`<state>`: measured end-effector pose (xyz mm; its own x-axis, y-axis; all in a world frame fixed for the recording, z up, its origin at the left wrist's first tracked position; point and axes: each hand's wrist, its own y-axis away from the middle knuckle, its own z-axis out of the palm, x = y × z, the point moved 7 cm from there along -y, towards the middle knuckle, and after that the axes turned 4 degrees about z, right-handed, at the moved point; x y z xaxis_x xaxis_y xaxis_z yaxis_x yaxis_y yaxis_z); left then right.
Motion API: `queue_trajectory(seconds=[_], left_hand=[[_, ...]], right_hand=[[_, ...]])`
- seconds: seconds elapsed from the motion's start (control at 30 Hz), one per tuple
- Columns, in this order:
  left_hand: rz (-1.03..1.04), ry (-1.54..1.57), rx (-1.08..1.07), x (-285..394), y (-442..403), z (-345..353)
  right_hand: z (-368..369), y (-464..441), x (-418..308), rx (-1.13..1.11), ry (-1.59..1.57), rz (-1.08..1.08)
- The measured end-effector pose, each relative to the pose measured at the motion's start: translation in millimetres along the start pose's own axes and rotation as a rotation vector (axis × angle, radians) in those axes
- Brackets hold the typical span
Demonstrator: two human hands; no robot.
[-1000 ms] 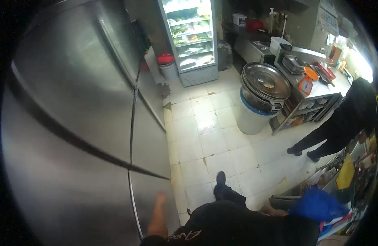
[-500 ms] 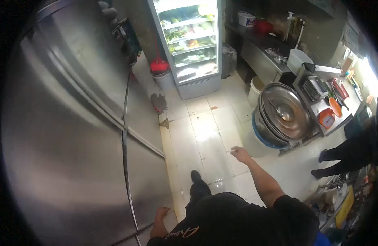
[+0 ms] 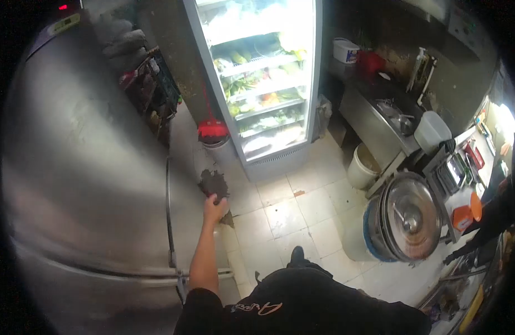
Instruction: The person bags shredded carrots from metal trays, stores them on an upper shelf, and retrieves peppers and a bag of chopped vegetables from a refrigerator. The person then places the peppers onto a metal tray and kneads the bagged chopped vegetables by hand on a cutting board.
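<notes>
My left hand (image 3: 214,207) is stretched out in front of me, beside the steel refrigerator (image 3: 95,167) and over the tiled floor. Its fingers are small and partly turned away, so whether they hold anything cannot be made out. A dark patch of damaged floor (image 3: 213,184) shows just beyond the fingertips. Ahead stands a lit glass-front fridge (image 3: 268,95) with vegetables on its shelves. My right hand is out of sight.
To the right, a large white bin (image 3: 355,234) bears stacked metal lids (image 3: 411,218). Behind it are a white bucket (image 3: 362,170) and a steel counter (image 3: 374,120). A red dustpan (image 3: 213,129) rests on a bucket at the left. Another person's dark-clothed leg (image 3: 475,243) shows at far right.
I have moved forward, so the lit fridge and the lids appear nearer. My left arm has reached out ahead. My right hand, visible half a second ago, has left the view.
</notes>
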<state>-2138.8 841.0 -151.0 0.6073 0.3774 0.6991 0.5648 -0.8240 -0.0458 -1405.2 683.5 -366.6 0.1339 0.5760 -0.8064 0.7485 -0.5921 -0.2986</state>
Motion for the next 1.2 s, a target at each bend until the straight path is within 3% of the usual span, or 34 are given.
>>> queue_trajectory(seconds=[0.03, 0.1, 0.17, 0.2, 0.23, 0.27, 0.3, 0.37, 0.43, 0.47, 0.53, 0.63, 0.7, 0.73, 0.77, 0.87, 0.97, 1.0, 1.03, 1.07, 1.1, 1.17, 1.2], left_hand=[[0.058, 0.097, 0.123, 28.8, -32.9, -8.4], [0.082, 0.069, 0.149, 85.8, -87.4, -26.8], [0.175, 0.086, 0.208, 122.3, -143.8, -45.7], [0.21, 0.096, 0.229, 134.0, -167.0, -51.6], [0.269, 0.165, 0.233, 145.2, -193.5, -60.6], [0.331, 0.234, 0.237, 153.0, -225.9, -71.2], [0.341, 0.281, 0.238, 151.8, -265.7, -79.1], [0.412, 0.271, 0.293, 170.6, -328.6, -99.0], [0.485, 0.314, 0.376, 206.2, -375.6, -129.0], [0.496, 0.409, 0.401, 217.8, -401.0, -136.6], [0.67, 0.677, 0.223, 253.7, -440.3, -138.9], [0.477, 0.081, 0.475, 264.4, -465.2, -138.4], [0.537, 0.122, 0.562, 253.2, -480.3, -128.7], [0.571, 0.149, 0.61, 251.1, -485.7, -125.8], [0.545, 0.126, 0.619, 251.6, -486.9, -125.7], [0.462, 0.05, 0.608, 258.4, -479.2, -129.5], [0.282, 0.075, 0.485, 263.1, -468.3, -135.6], [0.343, 0.147, 0.458, 261.5, -468.2, -133.7], [0.407, 0.221, 0.431, 257.6, -473.8, -132.9], [0.474, 0.3, 0.403, 260.6, -477.0, -131.5], [0.464, 0.286, 0.359, 263.0, -470.6, -130.2], [0.414, 0.214, 0.369, 279.6, -413.3, -135.9], [0.48, 0.165, 0.414, 288.9, -381.2, -138.5]], right_hand=[[-4.2, -9.7, 27.1, -0.045, -0.053, 0.011], [26.1, 30.6, 167.5, -0.172, -0.25, 1.502], [-23.0, -104.2, 162.8, -0.337, 0.172, 1.47], [-34.9, -167.2, 174.1, -0.36, 0.429, 1.115], [-51.7, -202.3, 199.2, -0.169, 0.196, 1.444], [-55.0, -271.6, 210.5, -0.159, 0.342, 1.079], [-76.0, -352.6, 174.2, -0.081, 0.357, 1.001], [-100.0, -457.9, 127.5, 0.26, 0.004, 1.118], [-99.8, -528.3, 93.6, 0.501, -0.229, 0.953], [-90.3, -535.7, 94.1, 0.473, -0.202, 0.98], [-65.2, -548.8, 99.4, 0.414, -0.159, 1.025], [-12.5, -492.8, 134.8, 0.376, -0.098, 1.185], [23.6, -443.0, 132.9, 0.349, -0.187, 1.355], [46.3, -410.7, 139.6, 0.212, -0.191, 1.471], [64.8, -389.1, 145.5, 0.071, -0.192, 1.579], [82.6, -377.2, 110.2, -0.034, -0.213, 1.713], [86.0, -398.7, 155.8, -0.213, 0.029, 1.51], [86.3, -412.6, 180.1, -0.089, -0.011, 1.326], [73.8, -447.5, 181.2, -0.124, 0.082, 1.243], [62.6, -482.6, 182.4, 0.028, 0.171, 0.956], [52.6, -503.4, 184.9, 0.206, 0.007, 1.141], [31.5, -578.8, 146.1, 0.245, -0.139, 1.211], [23.6, -618.4, 129.9, 0.23, -0.158, 1.134]])
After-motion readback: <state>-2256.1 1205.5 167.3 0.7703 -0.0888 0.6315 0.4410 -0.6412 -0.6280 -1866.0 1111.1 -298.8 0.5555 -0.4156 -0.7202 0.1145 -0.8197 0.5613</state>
